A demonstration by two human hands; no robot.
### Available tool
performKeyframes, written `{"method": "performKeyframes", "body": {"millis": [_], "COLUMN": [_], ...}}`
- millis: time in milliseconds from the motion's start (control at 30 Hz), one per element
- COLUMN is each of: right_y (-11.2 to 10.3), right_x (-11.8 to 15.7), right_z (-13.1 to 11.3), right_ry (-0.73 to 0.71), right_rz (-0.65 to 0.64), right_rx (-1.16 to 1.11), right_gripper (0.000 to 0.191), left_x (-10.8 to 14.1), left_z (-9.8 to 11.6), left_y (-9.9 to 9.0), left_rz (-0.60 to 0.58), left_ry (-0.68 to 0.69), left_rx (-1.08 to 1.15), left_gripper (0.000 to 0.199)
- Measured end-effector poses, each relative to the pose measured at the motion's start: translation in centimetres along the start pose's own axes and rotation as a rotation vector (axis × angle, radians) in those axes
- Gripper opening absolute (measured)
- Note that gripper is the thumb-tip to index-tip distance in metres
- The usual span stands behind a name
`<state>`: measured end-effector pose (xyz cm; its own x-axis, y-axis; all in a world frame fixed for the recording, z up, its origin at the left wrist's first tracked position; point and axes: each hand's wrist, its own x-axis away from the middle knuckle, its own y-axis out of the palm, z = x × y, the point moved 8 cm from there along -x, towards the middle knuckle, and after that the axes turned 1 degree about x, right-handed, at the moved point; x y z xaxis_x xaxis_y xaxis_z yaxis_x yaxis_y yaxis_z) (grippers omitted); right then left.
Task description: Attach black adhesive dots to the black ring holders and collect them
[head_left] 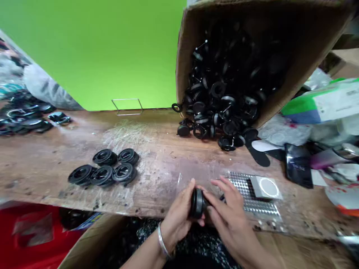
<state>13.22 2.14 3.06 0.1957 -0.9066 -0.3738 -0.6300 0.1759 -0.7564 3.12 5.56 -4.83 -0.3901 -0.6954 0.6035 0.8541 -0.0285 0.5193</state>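
A black ring part [198, 203] stands on edge at the near rim of the table [157, 164], its axis running left to right between both hands. The left hand [179, 215] grips its left face, fingers closed around it. The right hand [228, 211] presses in from the right, fingers spread, equally close.

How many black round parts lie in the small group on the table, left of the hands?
5: two black round parts behind and three in front, touching one another on the wooden table. Many more spill from the cardboard box.
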Motion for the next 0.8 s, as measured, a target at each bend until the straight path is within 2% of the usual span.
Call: {"method": "performKeyframes", "body": {"millis": [67, 133, 267, 367, 600, 700, 800], "right_y": [-2.3, -3.8, -3.3, -2.3, -1.2, -0.9, -1.2], "right_x": [0.7, 1.6, 3.1, 3.3, 1.9, 1.8, 1.9], "right_z": [3.4, 6.4, 9.6, 10.0, 9.8, 9.6, 8.3], "right_ry": [0.123, 0.209, 0.223, 0.223, 0.230, 0.196, 0.130], "right_rz": [0.119, 0.196, 0.169, 0.146, 0.050, 0.046, 0.087], "right_rx": [0.015, 0.077, 0.297, 0.369, 0.445, 0.505, 0.542], "right_gripper": [0.022, 0.012, 0.012, 0.013, 0.011, 0.009, 0.007], "left_x": [0.0, -0.1, -0.5, -0.6, -0.8, -0.6, -0.3], "left_z": [0.4, 0.9, 2.1, 2.5, 2.7, 3.1, 3.3], "left_y": [0.2, 0.1, -0.3, -0.1, 0.0, -0.1, -0.4], "left_rz": [-0.015, -0.010, 0.058, 0.081, 0.094, 0.110, 0.147], "left_ry": [-0.013, 0.002, 0.111, 0.181, 0.245, 0.278, 0.308], "left_rx": [-0.007, -0.011, -0.017, -0.054, -0.050, -0.035, -0.023], "left_gripper": [0.044, 0.045, 0.051, 0.055, 0.054, 0.053, 0.051]}}
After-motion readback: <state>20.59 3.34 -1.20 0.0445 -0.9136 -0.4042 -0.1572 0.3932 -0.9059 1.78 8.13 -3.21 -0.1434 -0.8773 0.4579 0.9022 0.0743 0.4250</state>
